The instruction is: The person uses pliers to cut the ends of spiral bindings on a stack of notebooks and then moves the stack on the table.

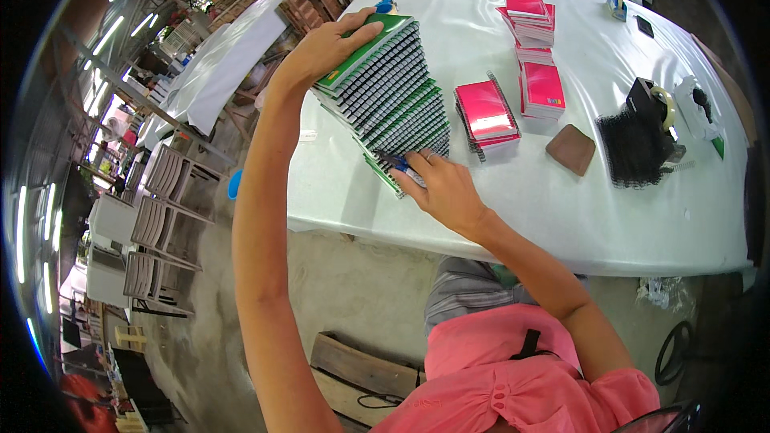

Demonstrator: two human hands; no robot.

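A tall, leaning stack of green spiral notebooks (393,84) stands at the table's left side, its coiled spines turned towards me. My left hand (333,48) lies across the top cover, with fingers stretched over it. Low on the stack, my right hand (445,188) is closed around a small tool with blue grips (405,167). Its dark tip touches or nearly touches the coils; its exact kind is partly hidden by my fingers. Just right of the stack lie pink spiral notebooks (487,112), several deep.
More pink notebooks (541,84) form a row of piles farther back. A brown pad (571,149), black loose coils (630,148) and a tape dispenser (616,5) lie on the white table (497,216). Below the near edge is a wooden bench (361,377); chairs (164,220) stand left.
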